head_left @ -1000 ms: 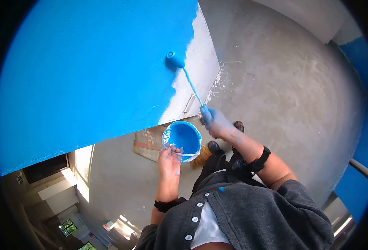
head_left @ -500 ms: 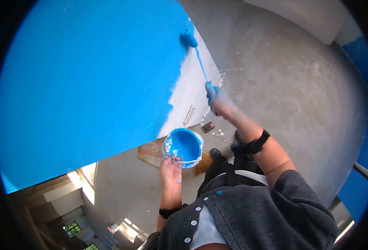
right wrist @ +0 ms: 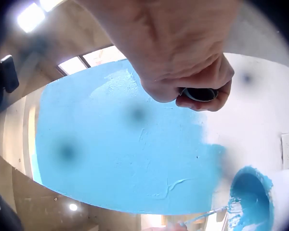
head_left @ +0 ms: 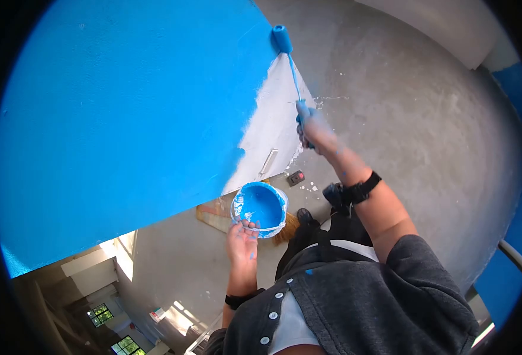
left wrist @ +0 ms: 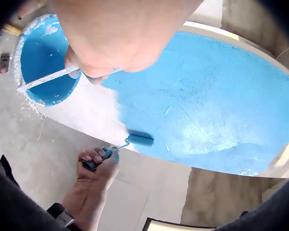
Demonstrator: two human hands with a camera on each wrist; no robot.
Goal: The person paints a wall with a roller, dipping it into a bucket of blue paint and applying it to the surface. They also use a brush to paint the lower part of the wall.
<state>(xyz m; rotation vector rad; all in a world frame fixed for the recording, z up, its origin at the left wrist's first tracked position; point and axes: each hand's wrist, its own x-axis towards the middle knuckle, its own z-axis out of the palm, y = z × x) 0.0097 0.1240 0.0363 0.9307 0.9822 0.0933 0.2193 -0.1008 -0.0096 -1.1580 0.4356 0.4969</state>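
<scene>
My right hand (head_left: pixel 315 129) grips the handle of a blue-coated paint roller (head_left: pixel 282 39), whose head lies at the edge of the wall (head_left: pixel 137 118), above its white part (head_left: pixel 277 106). In the left wrist view the roller (left wrist: pixel 141 139) touches the blue surface near its lower edge. My left hand (head_left: pixel 242 242) has its fingers curled round the wire handle of a bucket (head_left: pixel 284 204) holding blue paint, below the wall's bottom edge. The right wrist view shows my right hand (right wrist: pixel 192 72) closed round the handle's end, with the bucket (right wrist: pixel 253 197) at lower right.
A straw broom (head_left: pixel 287 231) and a flat board (head_left: pixel 213 220) lie on the floor behind the bucket. A small dark box with a red spot (head_left: pixel 296 178) sits near the wall's lower corner. A rectangular fitting (head_left: pixel 268 162) is on the white part. White splashes mark the grey floor.
The roller and my right hand have moved up and to the right, to the wall's edge. The bucket and my left hand appear slightly lower than at first, with the view shifted.
</scene>
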